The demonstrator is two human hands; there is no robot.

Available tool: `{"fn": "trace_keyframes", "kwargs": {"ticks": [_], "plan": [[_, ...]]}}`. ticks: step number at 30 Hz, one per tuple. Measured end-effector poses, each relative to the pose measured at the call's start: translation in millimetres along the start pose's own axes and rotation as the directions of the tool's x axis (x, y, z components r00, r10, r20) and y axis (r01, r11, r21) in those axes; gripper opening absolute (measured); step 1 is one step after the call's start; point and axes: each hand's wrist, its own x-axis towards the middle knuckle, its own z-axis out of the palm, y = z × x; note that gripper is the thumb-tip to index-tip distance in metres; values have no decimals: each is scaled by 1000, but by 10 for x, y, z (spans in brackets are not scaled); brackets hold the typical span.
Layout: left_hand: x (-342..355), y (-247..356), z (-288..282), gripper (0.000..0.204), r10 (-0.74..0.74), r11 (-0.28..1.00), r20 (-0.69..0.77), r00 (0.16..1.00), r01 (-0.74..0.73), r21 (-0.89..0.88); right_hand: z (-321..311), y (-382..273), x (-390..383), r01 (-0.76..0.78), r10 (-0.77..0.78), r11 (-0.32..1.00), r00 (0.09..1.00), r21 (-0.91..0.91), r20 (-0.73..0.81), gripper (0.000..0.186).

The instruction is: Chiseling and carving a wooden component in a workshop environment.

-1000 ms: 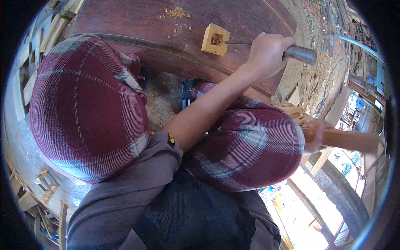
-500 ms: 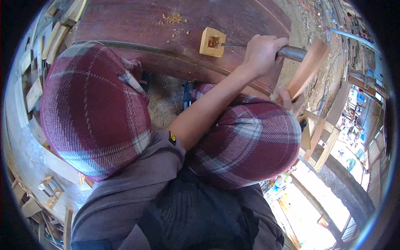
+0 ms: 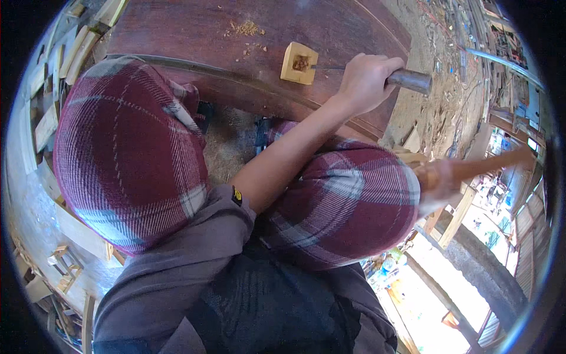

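At the far edge of the scene, on a broad dark reddish-brown wooden panel [image 3: 194, 35], sits a small pale wooden block [image 3: 299, 62] with a square hollow cut into its middle. The left hand [image 3: 367, 81] is clenched around the chisel [image 3: 407, 79], its grey metal handle end sticking out to the right of the fist and the thin blade running left to meet the block at the hollow. The right hand [image 3: 435, 177], off to the right just past the knee, grips the pale wooden handle of a mallet [image 3: 489, 166], blurred; its head cannot be made out.

Judging by what lies there, the carving is partly done: the recess in the block is already opened, with rough, reddish torn fibres at its bottom, and a scatter of light chips [image 3: 246, 28] lies on the panel to the far left of the block. The hollow looks shallow and ragged, so cleaning and deepening seem left to do.

The panel is smooth and slightly curved, with a raised moulded edge along its near side. The block is light, unfinished wood with crisp outer corners. Nearer in, both knees are covered in maroon plaid cloth with pale stripes [image 3: 130, 147], soft and creased, and a grey sleeve [image 3: 177, 259] sits at the shoulder. Sawdust covers the floor [image 3: 227, 144] between the knees.
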Motion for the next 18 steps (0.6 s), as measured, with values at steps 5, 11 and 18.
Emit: {"fn": "trace_keyframes", "kwargs": {"ticks": [5, 11, 18], "plan": [[26, -67, 69, 24, 18, 999, 22, 1000, -18, 38, 532, -899, -346, 167, -37, 748, 977, -643, 212, 54], [49, -98, 18, 25, 22, 999, -4, 1000, -22, 46, 386, -1088, -272, -297, 347, 882, 935, -367, 76, 61], [75, -70, 34, 20, 3, 999, 5, 1000, -3, 36, 640, -1190, 83, -598, 628, 684, 774, -417, -81, 72]]}}
